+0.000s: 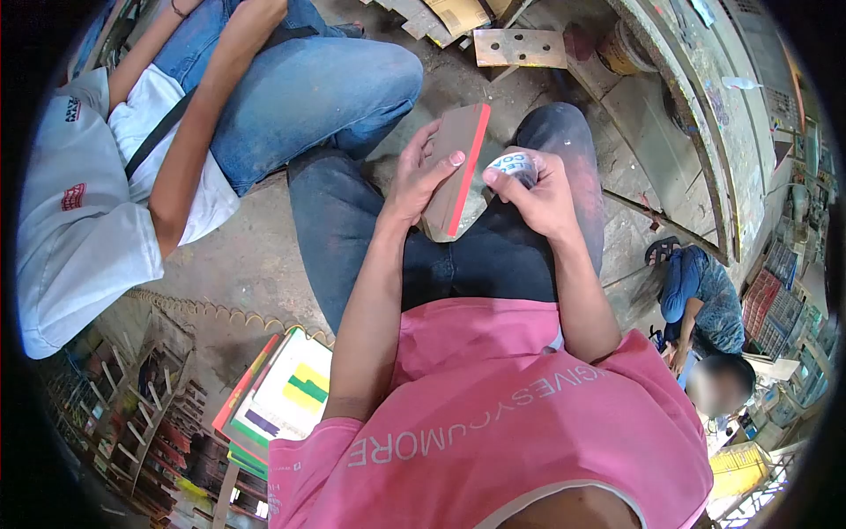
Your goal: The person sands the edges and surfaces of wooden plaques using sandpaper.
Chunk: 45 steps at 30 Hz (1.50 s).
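1. Nearest, at 6 o'clock, is the pink shirt (529, 397); above it, the dark trousers (339, 229) lie spread to either side of the hands.
2. The left hand (411, 182), just short of 12 o'clock, grips the slab (459, 141): thumb across the broad face, fingers behind.
3. The slab stands tilted just past 12 o'clock, over the lap, its red edge (471, 167) facing 3 o'clock. It looks stiff and flat, and likely light enough for one hand. The plain face seems dry rather than slippery; the corners would probably chip first if knocked. Best hold: across the width, as here, with the palm along the long side away from the red.
4. The right hand (545, 196), between 1 and 2 o'clock, is closed round the roll (509, 162), thumb on its near side. The hands are apart, each on its own thing. The roll looks small, light and firm, its printed face perhaps smooth; the rim should give the surest hold. Whether anything joins it to the slab I cannot tell.
5. Farther out: boards (282, 397) stacked at 7 to 8, a seated neighbour (79, 238) at 9 to 10, a holed plank (533, 48) near 1.
6. Farthest, a second person (712, 291) bends low at 3 o'clock.
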### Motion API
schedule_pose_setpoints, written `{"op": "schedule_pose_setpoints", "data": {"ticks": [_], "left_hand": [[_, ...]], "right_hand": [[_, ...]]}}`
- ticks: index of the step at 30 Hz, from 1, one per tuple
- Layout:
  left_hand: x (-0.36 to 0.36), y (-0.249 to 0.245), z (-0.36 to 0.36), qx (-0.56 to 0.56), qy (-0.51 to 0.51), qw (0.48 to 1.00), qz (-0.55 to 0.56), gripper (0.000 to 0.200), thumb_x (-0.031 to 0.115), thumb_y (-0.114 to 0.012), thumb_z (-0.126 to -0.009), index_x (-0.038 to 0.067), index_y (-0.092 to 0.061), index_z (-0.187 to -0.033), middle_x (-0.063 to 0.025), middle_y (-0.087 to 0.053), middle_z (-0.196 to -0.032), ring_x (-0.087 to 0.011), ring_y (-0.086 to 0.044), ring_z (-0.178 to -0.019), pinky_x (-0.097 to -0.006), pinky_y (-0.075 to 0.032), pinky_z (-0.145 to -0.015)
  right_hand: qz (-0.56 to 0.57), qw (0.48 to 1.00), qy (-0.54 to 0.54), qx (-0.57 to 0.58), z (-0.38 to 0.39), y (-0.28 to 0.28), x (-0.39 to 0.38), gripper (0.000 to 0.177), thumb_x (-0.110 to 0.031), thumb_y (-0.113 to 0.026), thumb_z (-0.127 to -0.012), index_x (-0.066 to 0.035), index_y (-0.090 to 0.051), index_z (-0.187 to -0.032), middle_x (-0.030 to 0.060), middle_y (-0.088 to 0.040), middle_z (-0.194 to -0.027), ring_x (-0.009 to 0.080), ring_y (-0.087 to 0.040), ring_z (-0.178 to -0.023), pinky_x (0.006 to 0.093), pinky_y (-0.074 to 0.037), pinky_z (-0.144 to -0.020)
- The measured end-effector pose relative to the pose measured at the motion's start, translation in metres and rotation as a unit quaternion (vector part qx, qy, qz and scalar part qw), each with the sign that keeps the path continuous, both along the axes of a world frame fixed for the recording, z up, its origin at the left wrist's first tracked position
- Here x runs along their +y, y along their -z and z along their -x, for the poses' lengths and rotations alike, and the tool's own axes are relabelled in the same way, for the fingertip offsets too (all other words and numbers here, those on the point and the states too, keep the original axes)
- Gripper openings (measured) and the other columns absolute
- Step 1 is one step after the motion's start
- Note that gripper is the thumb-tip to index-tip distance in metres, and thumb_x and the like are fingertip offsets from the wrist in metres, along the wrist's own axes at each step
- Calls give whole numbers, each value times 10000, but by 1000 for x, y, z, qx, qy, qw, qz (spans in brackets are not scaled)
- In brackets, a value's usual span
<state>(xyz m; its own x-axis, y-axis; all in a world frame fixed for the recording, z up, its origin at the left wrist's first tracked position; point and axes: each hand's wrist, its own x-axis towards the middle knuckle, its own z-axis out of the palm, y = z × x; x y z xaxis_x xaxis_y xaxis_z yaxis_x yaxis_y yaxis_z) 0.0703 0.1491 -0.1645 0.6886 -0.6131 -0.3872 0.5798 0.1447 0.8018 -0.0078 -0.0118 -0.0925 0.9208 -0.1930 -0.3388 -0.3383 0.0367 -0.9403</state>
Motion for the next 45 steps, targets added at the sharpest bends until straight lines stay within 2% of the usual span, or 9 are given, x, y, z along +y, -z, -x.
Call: {"op": "schedule_pose_setpoints", "data": {"ticks": [3,5,9,12,28,30,34,37,45], "left_hand": [[-1,2,2,-8,-1,1000,-16,747,288,-708,-820,-54,-348,-1379,-168,-549,-1241,-201,-541,-1127,-308,-414,-969],[-3,8,2,-18,-24,999,-17,761,257,-790,-765,-51,-399,-1340,-168,-583,-1181,-203,-573,-1075,-321,-453,-919],[-2,11,2,-35,-16,999,-31,752,268,-797,-759,-54,-420,-1326,-169,-591,-1169,-204,-575,-1076,-327,-455,-918],[0,7,0,-38,19,998,-52,679,206,-721,-824,-48,-385,-1357,-158,-547,-1241,-190,-539,-1126,-306,-417,-967],[0,1,3,-44,78,993,-73,766,235,-750,-796,-79,-355,-1372,-166,-543,-1226,-188,-533,-1120,-293,-414,-958],[-2,2,3,-35,60,994,-83,749,235,-744,-804,-79,-361,-1367,-169,-542,-1231,-188,-535,-1120,-293,-417,-955],[-1,9,2,-24,35,996,-81,734,235,-737,-812,-77,-367,-1364,-169,-545,-1233,-190,-542,-1110,-295,-424,-949],[0,9,1,-35,34,996,-68,723,238,-731,-817,-72,-372,-1363,-170,-547,-1234,-192,-547,-1108,-299,-430,-947],[-1,5,3,-42,38,996,-70,790,316,-807,-729,-65,-444,-1319,-171,-580,-1173,-205,-573,-1068,-316,-446,-924]], "right_hand": [[79,994,-69,-12,0,0,-1,195,-154,-733,-816,-13,-629,-730,-62,-520,-606,15,-431,-571,213,-337,-501],[89,993,-74,6,1,0,-2,209,-158,-749,-799,-1,-630,-729,-62,-523,-614,12,-426,-583,216,-341,-502],[83,994,-66,7,1,0,-1,178,-141,-748,-789,4,-653,-752,-56,-549,-628,12,-448,-589,217,-364,-511],[112,991,-73,29,1,2,-3,175,-144,-747,-790,7,-663,-766,-46,-578,-640,13,-470,-594,216,-380,-521],[147,982,118,27,-5,7,-14,240,-206,-755,-786,24,-703,-832,3,-646,-666,33,-527,-610,234,-435,-551],[98,984,145,13,-3,8,-15,246,-208,-759,-786,27,-700,-830,-3,-646,-678,30,-526,-612,233,-432,-547],[87,996,-4,27,1,3,-9,231,-190,-746,-786,32,-693,-819,-13,-628,-665,25,-505,-600,230,-417,-528],[81,995,-45,36,0,6,-8,230,-180,-742,-779,42,-689,-811,-10,-617,-647,26,-492,-594,235,-416,-525],[99,995,14,25,0,10,-13,164,-156,-742,-806,1,-696,-803,-38,-624,-676,12,-493,-606,209,-387,-541]]}}
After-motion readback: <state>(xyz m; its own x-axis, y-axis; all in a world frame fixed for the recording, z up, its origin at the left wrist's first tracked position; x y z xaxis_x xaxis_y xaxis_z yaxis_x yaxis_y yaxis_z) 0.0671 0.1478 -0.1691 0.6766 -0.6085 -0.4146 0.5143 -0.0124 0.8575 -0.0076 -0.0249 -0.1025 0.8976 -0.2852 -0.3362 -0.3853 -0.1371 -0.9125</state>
